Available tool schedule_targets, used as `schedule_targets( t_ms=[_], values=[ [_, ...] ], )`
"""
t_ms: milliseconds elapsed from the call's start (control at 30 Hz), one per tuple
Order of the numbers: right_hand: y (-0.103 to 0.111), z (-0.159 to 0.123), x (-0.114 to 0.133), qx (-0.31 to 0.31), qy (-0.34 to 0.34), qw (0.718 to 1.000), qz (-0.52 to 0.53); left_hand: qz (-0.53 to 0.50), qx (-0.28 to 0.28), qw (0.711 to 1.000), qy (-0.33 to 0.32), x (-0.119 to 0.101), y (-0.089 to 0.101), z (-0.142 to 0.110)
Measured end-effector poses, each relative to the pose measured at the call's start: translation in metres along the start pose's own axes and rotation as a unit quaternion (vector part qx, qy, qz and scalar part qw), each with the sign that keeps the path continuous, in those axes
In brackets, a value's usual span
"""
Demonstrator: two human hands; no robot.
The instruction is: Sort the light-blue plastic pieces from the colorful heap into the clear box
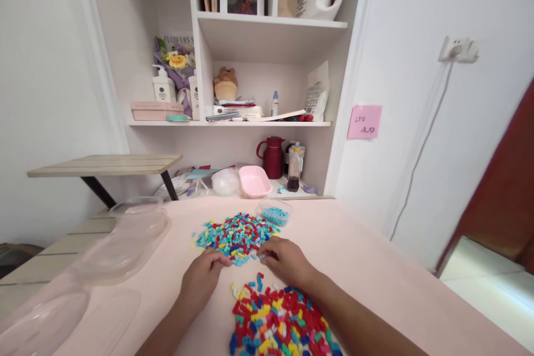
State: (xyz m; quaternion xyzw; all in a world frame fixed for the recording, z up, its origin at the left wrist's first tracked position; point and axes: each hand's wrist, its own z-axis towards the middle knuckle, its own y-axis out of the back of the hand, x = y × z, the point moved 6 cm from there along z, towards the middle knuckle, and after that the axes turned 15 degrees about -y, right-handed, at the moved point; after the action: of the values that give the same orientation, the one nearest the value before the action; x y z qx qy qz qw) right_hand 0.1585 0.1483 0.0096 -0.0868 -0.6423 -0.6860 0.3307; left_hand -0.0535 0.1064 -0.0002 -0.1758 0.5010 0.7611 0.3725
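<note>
A heap of small plastic building bricks (pixel 240 233), mostly light blue with red, green and yellow, lies on the pink table. My left hand (pixel 205 271) rests at its near left edge, fingers curled together beside light-blue bricks. At the near right edge is my right hand (pixel 283 258), its thumb and fingers bent inward next to a few light-blue bricks. What either hand's fingertips hold is too small to make out. Closer to me spreads a second pile of bricks (pixel 277 317), largely red, yellow and blue, partly behind my right forearm. A clear tub (pixel 287 208) behind the heap holds light-blue bricks.
Clear plastic containers (pixel 120 253) stand along the table's left side. Behind the table's far edge are a pink basin (pixel 255 182), a red jug (pixel 272 158) and a bottle of dark liquid (pixel 294 169). A small wooden stand (pixel 106 163) rises at the left.
</note>
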Motion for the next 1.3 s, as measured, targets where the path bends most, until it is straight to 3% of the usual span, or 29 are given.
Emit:
schedule_targets(
  t_ms=[900,1300],
  values=[
    [0.003,0.0,0.0,-0.013,-0.011,1.0,0.013,0.043,0.016,0.999,0.021,-0.007,0.004,0.005],
    [0.002,0.002,-0.002,-0.006,-0.009,1.0,0.007,0.032,0.027,0.999,0.003,0.003,-0.002,0.008]
  ],
)
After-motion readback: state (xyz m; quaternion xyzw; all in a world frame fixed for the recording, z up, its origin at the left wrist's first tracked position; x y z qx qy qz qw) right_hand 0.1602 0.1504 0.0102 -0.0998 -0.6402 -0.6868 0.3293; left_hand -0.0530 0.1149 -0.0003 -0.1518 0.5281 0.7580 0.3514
